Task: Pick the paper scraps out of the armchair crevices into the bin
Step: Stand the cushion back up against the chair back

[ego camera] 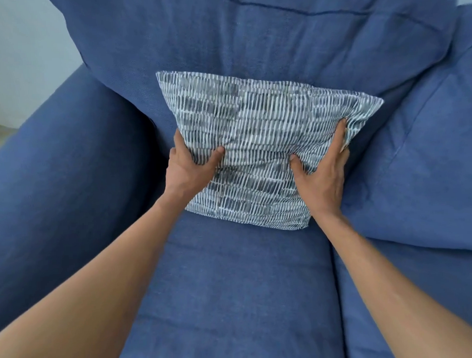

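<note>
A blue fabric armchair [234, 287] fills the view. A grey-and-white patterned throw pillow [254, 129] stands on the seat against the backrest. My left hand [187, 170] grips the pillow's left edge, thumb on its front and fingers behind it. My right hand [321, 172] grips the pillow's right side the same way, index finger stretched up along the edge. No paper scraps and no bin are in view. The crevices behind and beside the pillow are hidden by it.
The left armrest [67, 172] and the right armrest [431, 156] flank the seat cushion. The tall backrest [250, 34] rises behind the pillow. A pale wall and a strip of floor [0, 129] show at the far left.
</note>
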Demonstrator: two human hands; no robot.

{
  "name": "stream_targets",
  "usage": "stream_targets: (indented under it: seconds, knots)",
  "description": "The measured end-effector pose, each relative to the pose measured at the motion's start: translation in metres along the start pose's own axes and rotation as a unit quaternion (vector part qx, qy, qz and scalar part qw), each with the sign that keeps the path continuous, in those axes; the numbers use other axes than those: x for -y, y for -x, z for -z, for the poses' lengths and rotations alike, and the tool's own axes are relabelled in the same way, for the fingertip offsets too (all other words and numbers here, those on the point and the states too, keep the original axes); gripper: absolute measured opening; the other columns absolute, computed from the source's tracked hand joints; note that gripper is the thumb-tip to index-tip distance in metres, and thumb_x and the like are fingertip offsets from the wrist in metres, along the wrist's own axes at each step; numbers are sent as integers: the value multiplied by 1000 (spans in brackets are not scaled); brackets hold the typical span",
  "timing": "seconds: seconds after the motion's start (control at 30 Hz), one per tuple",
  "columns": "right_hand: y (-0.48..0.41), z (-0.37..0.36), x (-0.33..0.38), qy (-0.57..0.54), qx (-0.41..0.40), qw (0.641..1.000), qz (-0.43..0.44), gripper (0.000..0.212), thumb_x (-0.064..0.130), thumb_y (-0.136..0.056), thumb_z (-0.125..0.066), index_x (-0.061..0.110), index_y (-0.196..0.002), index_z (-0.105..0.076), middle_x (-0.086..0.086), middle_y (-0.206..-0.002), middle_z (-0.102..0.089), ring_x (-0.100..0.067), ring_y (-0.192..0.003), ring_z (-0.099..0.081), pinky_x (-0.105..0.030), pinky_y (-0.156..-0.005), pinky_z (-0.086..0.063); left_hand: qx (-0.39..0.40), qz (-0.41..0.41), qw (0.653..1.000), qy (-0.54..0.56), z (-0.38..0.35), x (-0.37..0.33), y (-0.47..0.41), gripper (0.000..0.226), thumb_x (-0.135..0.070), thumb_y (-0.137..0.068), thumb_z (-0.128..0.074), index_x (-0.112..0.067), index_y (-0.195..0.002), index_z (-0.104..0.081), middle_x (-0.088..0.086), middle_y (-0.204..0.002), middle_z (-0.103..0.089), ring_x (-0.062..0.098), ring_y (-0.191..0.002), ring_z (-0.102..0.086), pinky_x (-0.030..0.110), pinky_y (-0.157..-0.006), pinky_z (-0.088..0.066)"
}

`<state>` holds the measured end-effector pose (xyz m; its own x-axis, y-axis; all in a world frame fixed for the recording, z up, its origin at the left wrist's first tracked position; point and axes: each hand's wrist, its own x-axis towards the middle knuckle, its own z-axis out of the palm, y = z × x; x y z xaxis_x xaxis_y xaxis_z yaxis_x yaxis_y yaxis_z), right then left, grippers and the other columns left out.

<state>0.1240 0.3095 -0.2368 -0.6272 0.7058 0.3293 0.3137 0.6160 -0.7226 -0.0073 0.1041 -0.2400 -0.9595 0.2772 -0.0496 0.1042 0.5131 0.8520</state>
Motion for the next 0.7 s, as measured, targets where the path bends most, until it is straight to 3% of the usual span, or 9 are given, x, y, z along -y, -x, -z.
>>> stream_targets:
  seconds: [0.1,0.23,0.33,0.47,0.6,0.7]
  knots:
    - [2,-1,2,-4,0,1000,-6,102,29,-90,-71,25,-162,2,-13,-166,-15,-26,-149,-23,-26,-114,-24,0,-10,1000,-7,4,4,-2,101,-67,-79,-66,-23,-155,-15,7,-145,-46,24,-133,-46,45,-109,-43]
    - [12,0,7,6,-5,1000,-9,100,34,-92,-68,24,-162,3,-16,-167,-7,-30,-154,-11,-43,-124,-23,-11,-17,1000,-10,5,21,9,103,-76,-80,-56,-28,-158,-9,4,-155,-37,21,-139,-41,37,-110,-38]
    - [33,-3,5,32,-5,999,-3,96,42,-94,-64,21,-162,0,-19,-167,-3,-30,-155,-6,-39,-124,-19,-29,-29,998,-49,-1,43,35,100,-78,-83,-51,-29,-158,-6,3,-159,-27,21,-141,-36,31,-105,-33]
    - [85,-11,-8,49,0,999,3,93,38,-94,-67,21,-162,-7,-21,-166,-4,-29,-156,-10,-38,-123,-23,-52,-51,993,-94,-10,82,83,92,-67,-89,-51,-21,-158,-11,6,-160,-25,23,-145,-31,42,-117,-31]
    - [155,-29,-26,82,50,995,-14,90,41,-93,-67,25,-162,-12,-15,-166,-12,-31,-153,-19,-51,-119,-31,24,-53,981,-184,-24,121,138,88,-70,-89,-39,-25,-159,-9,8,-163,-18,20,-152,-15,44,-123,-17]
    - [200,-44,-43,137,112,984,-27,89,48,-92,-63,24,-162,-13,-13,-167,-14,-32,-152,-22,-53,-120,-28,90,-57,960,-258,-34,148,163,85,-73,-89,-28,-31,-159,-4,5,-166,-9,21,-154,-7,45,-124,-8]
